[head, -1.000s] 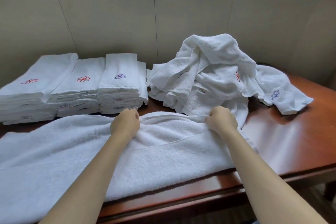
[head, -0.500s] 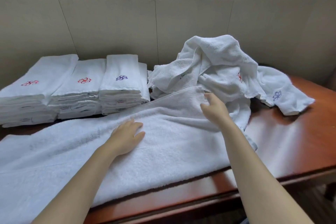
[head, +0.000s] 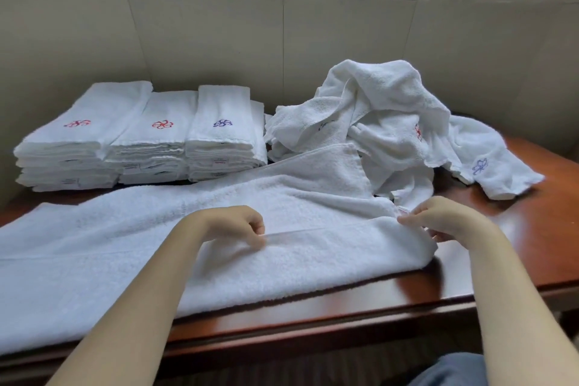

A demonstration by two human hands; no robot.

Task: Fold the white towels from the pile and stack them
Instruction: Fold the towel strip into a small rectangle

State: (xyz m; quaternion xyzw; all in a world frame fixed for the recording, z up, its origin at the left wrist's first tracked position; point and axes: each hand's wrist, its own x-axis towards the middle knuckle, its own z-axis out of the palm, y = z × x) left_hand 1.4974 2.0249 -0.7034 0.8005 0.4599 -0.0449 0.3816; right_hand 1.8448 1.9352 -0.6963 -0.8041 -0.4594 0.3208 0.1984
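A large white towel (head: 131, 247) lies spread lengthwise across the front of the wooden table (head: 532, 244). My left hand (head: 238, 224) pinches a folded edge near the towel's middle. My right hand (head: 445, 219) grips the same edge at the towel's right end, near a small label. Behind the right hand sits a loose pile of white towels (head: 385, 122) with red and blue embroidered marks. Three stacks of folded towels (head: 150, 138) stand at the back left against the wall.
A beige panelled wall (head: 282, 34) runs behind the table. The table's front edge (head: 313, 320) is just below the spread towel. A towel end with a blue mark (head: 495, 166) trails from the pile to the right. Bare wood shows at the right.
Both hands let go of the far edge, which now lies flat over the towel. They drew back toward me and closed on the nearer folded edge.
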